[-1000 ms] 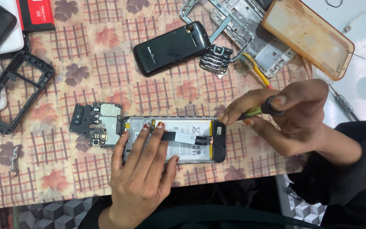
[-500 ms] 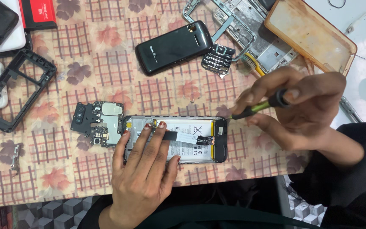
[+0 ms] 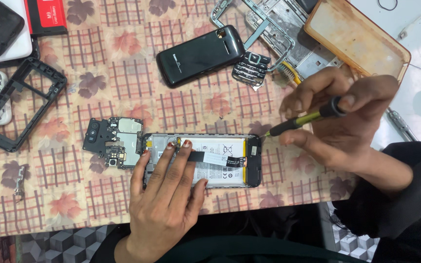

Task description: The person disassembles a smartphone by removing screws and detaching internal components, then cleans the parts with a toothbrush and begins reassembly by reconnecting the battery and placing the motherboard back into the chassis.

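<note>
1. The opened phone (image 3: 203,160), back cover off, lies flat on the patterned tablecloth (image 3: 74,195) near the front table edge, with a loose circuit board (image 3: 114,142) touching its left end.
2. The left hand (image 3: 164,195) lies flat with fingers spread across the phone's battery area, pinning it; it grips nothing.
3. The right hand (image 3: 339,122) is closed round a green-and-black screwdriver (image 3: 300,119), tip just beside the phone's right end.
4. Judgement: the phone looks light and stiff, but its exposed ribbon cable (image 3: 218,158) is fragile. Hold by the frame edges, not the cable.
5. A black keypad phone (image 3: 200,56) lies well apart.
</note>
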